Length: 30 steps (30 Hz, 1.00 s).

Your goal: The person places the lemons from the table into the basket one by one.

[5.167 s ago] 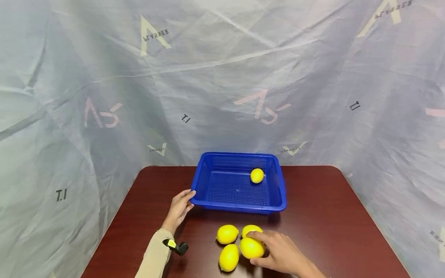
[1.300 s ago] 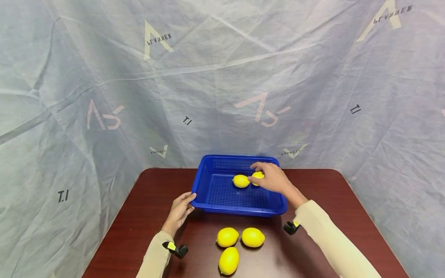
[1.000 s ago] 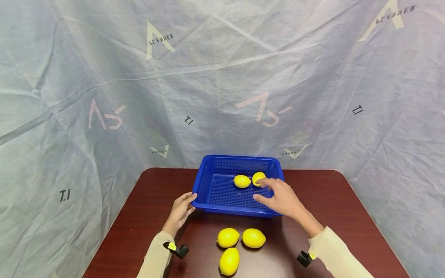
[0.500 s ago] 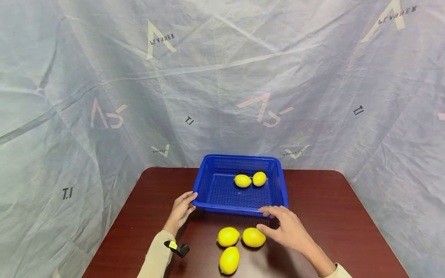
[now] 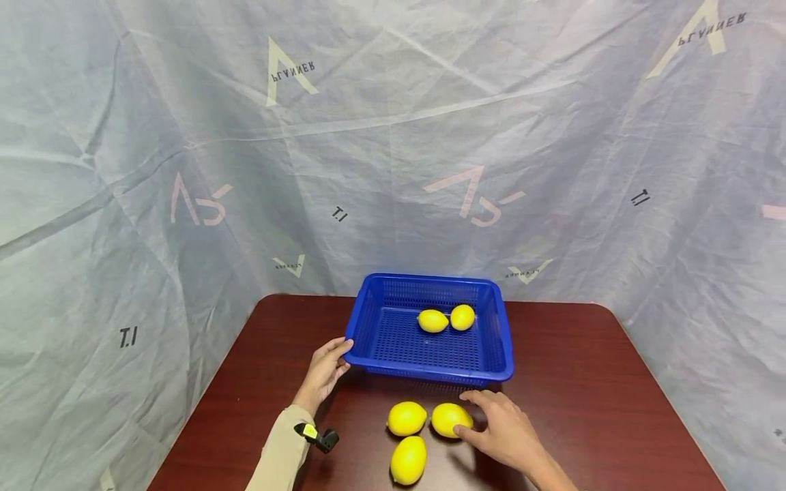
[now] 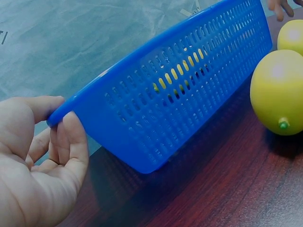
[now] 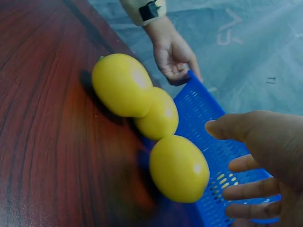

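My left hand (image 5: 324, 372) pinches the near left corner of the blue plastic basket (image 5: 430, 372); the left wrist view shows its thumb over the rim and its fingers curled below. Inside the basket lie two lemons, one lemon (image 5: 432, 321) beside another lemon (image 5: 462, 317). Three more rest on the table in front: a left lemon (image 5: 406, 419), a near lemon (image 5: 408, 460) and a right lemon (image 5: 451, 420). My right hand (image 5: 503, 429) is spread at the right lemon's side, thumb and fingers apart. In the right wrist view, a gap shows between that hand (image 7: 270, 161) and the closest lemon (image 7: 180, 169).
The dark red wooden table (image 5: 589, 382) carries everything. Grey printed sheeting (image 5: 393, 150) hangs behind it and along both sides. A black wrist camera (image 5: 318, 436) is strapped over the left sleeve (image 5: 281, 447).
A second lemon has been let go in the basket. My right hand has drawn back from there to the right lemon on the table. The left hand keeps its grip on the rim.
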{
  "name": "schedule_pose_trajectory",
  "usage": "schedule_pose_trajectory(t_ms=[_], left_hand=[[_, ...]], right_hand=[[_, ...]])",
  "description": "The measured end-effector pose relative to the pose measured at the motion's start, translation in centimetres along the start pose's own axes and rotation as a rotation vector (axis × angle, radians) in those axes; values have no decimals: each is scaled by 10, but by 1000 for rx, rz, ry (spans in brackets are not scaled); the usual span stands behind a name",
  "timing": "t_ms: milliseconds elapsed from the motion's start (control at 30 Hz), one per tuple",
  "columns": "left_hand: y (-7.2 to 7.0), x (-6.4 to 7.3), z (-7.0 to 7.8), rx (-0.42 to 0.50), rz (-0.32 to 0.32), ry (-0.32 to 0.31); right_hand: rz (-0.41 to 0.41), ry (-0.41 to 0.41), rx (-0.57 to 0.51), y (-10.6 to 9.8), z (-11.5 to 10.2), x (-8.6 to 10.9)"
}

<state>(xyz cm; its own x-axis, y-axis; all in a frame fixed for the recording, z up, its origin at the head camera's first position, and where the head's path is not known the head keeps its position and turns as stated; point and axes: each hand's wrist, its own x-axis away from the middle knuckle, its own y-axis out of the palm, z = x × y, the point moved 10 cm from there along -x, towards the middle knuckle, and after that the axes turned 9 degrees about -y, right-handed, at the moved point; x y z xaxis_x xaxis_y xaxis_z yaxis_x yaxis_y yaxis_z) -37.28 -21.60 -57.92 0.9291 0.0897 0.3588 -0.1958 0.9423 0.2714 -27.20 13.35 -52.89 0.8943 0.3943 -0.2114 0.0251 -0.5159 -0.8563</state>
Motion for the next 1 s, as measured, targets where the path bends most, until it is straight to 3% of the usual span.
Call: schedule_pose_trajectory(t_ms=[367,667,1000], left_hand=[[-3,-3,-4,10,-6,3],[-2,-4,-4,2,-8,1],[0,-2,-2,-18,-4,5]], right_hand=[[-67,-4,8,28,5,-9],[-12,-97,52,35,-1,-12],[-23,-96,35,42,0,-11]])
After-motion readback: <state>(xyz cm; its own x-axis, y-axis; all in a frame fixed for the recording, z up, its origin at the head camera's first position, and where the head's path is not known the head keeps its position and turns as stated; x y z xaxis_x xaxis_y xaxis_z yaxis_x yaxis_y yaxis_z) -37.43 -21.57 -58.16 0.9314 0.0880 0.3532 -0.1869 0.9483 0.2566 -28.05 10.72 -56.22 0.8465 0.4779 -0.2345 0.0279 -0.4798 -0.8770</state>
